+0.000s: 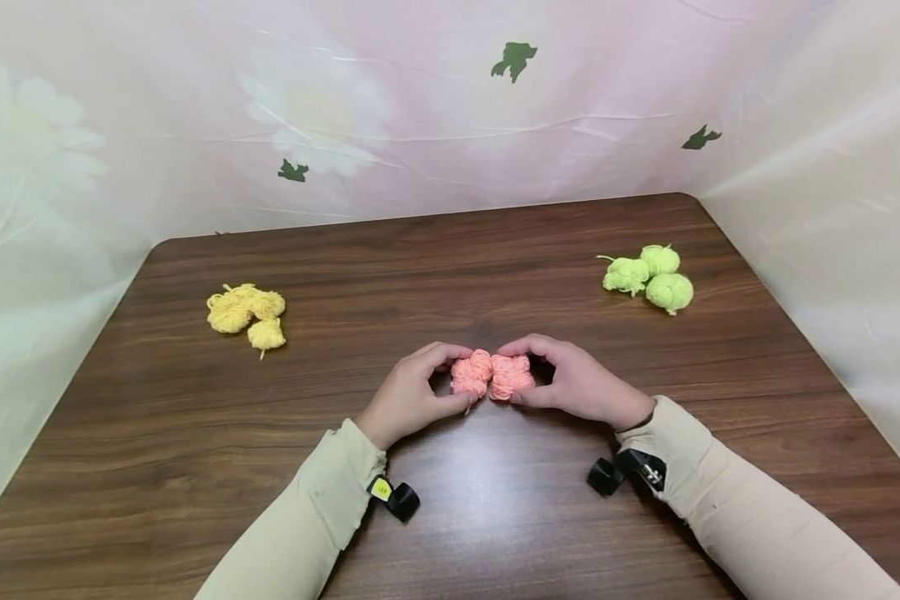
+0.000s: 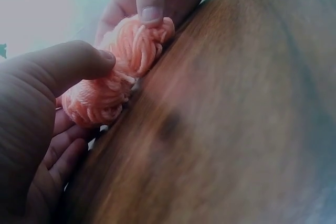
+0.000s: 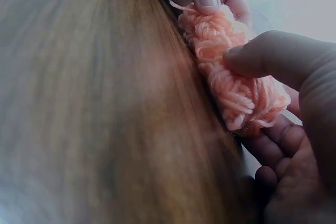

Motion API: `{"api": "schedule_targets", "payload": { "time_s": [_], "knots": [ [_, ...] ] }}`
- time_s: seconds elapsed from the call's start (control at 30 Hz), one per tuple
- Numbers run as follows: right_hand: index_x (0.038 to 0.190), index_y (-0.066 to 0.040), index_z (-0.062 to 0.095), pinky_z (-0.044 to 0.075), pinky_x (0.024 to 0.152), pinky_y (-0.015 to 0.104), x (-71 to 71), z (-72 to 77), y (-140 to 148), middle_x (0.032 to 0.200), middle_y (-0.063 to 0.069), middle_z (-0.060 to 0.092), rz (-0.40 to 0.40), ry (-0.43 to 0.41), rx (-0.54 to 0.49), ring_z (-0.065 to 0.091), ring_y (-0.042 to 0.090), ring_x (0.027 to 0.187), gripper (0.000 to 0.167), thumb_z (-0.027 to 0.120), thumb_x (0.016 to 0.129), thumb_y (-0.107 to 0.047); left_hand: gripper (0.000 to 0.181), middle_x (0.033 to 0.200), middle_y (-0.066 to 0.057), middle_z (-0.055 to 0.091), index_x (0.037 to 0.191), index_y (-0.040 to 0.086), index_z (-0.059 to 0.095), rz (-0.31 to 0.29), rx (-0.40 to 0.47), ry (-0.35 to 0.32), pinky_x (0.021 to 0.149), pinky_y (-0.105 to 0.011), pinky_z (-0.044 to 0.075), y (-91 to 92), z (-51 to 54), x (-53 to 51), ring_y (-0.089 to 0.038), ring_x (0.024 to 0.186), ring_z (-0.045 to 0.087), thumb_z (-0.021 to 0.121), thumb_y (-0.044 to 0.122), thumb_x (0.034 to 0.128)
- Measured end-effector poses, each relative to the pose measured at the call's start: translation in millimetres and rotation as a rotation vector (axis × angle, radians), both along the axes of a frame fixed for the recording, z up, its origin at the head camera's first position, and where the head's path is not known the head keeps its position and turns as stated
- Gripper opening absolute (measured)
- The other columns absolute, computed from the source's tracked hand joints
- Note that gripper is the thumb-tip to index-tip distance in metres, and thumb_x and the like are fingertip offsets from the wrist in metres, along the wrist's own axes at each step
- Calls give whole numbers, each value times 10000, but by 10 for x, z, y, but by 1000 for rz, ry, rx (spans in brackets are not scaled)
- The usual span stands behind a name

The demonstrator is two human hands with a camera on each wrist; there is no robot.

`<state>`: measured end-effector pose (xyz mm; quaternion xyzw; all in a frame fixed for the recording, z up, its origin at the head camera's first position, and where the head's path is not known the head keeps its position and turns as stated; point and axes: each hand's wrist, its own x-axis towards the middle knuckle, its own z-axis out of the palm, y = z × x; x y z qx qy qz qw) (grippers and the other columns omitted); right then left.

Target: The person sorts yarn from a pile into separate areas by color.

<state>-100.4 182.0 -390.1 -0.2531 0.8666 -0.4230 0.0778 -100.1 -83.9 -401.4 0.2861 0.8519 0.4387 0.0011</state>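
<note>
Two coral-pink balls of yarn lie side by side on the brown wooden table, touching each other. My left hand (image 1: pixel 408 396) holds the left pink yarn ball (image 1: pixel 469 375) between thumb and fingers. On the other side, the right pink yarn ball (image 1: pixel 512 377) is gripped the same way by my right hand (image 1: pixel 585 387). The left wrist view has the left ball (image 2: pixel 94 103) close up, with the left thumb over it. In the right wrist view a loose yarn end sticks out near the left thumb, and the right thumb presses on the right ball (image 3: pixel 252 100).
Several yellow yarn balls (image 1: pixel 246 310) sit in a cluster at the left of the table (image 1: pixel 420 275). Three light green yarn balls (image 1: pixel 667 292) are grouped at the back right. A floral curtain (image 1: pixel 420 100) hangs behind the table and along its sides.
</note>
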Motion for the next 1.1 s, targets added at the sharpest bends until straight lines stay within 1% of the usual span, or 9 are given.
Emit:
{"api": "schedule_targets", "payload": {
  "time_s": [0.1,0.23,0.33,0.4,0.5,0.63,0.77,0.9,1.1],
  "knots": [
    [1246,-223,666,455,964,356,-4,-1,-4,1197,-59,674,-24,-17,-15,588,139,1107,500,837,785,-135,457,1084,89,669,1201,165,692,3,2,-2,899,-298,492,-5,3,0,-75,974,584,860,219,779],
    [1237,-187,672,483,864,285,2,8,-5,1118,-42,690,-44,-43,-72,602,149,993,482,826,789,-101,455,1094,86,669,1202,164,691,-3,5,-3,908,-303,492,-8,6,3,-79,984,588,857,215,781],
    [1235,-142,673,497,798,272,-4,16,-14,1072,-5,696,-51,-53,-117,605,167,929,461,830,803,-112,452,1102,86,667,1205,166,689,-6,11,-7,914,-304,492,-16,9,7,-80,992,589,853,217,788],
    [1235,-133,675,497,800,274,-15,28,-21,1080,2,698,-55,-59,-129,608,167,938,450,837,815,-147,447,1099,96,666,1202,170,690,1,15,-13,915,-298,492,-28,9,10,-73,992,588,854,219,789],
    [1229,-146,678,499,785,274,-41,55,-13,1066,4,701,-78,-80,-128,616,175,922,449,849,816,-190,444,1105,111,660,1201,178,689,5,13,-23,918,-288,492,-37,6,6,-59,995,589,855,224,791],
    [1231,-166,677,506,745,276,-83,105,14,1037,1,698,-109,-99,-111,627,197,874,450,850,817,-196,446,1104,108,659,1209,178,684,-6,14,-20,913,-287,494,-23,1,-6,-62,994,590,849,229,799],
    [1246,-174,670,507,756,285,-127,136,19,1064,-11,697,-120,-83,-76,632,194,888,455,843,827,-218,445,1091,96,664,1206,169,686,-8,19,-15,901,-297,497,-16,-8,-9,-72,982,590,851,226,797],
    [1236,-175,674,506,756,290,-161,168,9,1063,-13,698,-134,-73,-67,631,196,882,447,844,824,-211,443,1099,105,656,1209,177,682,-14,4,-10,908,-283,490,-9,-12,-15,-61,987,579,847,252,805],
    [1238,-142,673,500,769,295,-266,164,-40,1060,16,699,-138,-51,-59,623,201,890,435,831,837,-197,450,1089,76,665,1203,161,685,-22,10,7,915,-295,489,-17,-12,-22,-79,994,589,852,231,791]
  ]
}}
